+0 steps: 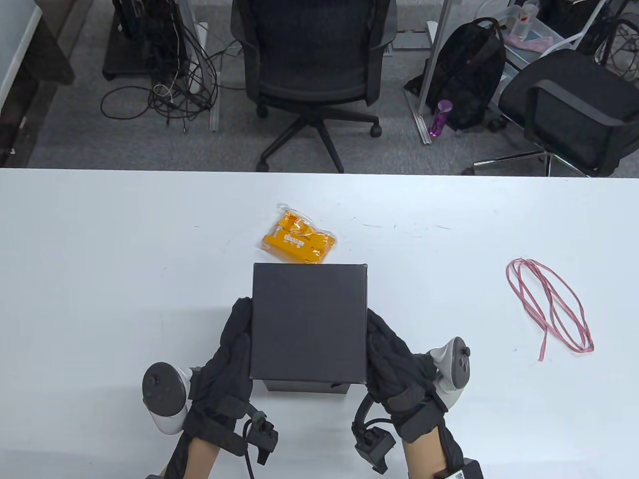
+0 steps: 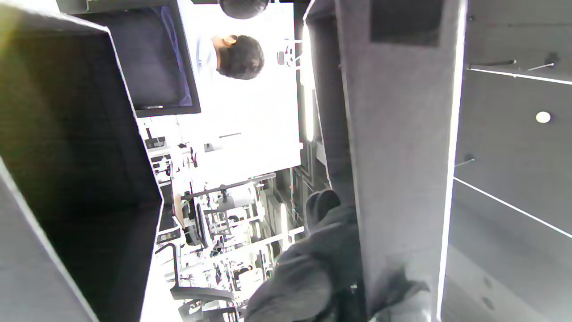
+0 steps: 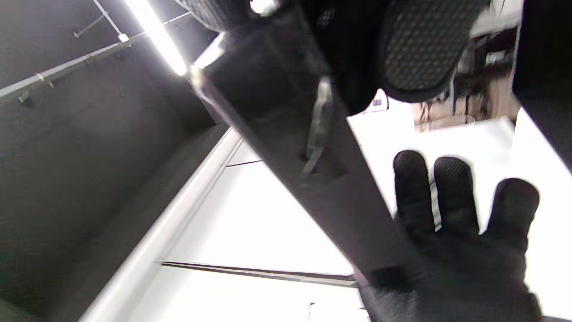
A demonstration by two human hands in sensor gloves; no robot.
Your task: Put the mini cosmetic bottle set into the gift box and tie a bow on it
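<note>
While our left hand and right hand clasp the lid, a tilted lift could drag the gift box along.

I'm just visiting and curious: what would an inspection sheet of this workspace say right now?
Surface: white table, a few faint marks.
Job's things: black box lid lifted slightly off the box base; orange bottle set in its clear pouch behind the box; pink ribbon lying loose to the right.
Clutter: nothing seen.
Hands: left hand and right hand hold the lid by its sides.
Cables: glove wires at both wrists; tangled cords on the floor.
Surroundings: office chairs, black backpack, purple bottle.
</note>
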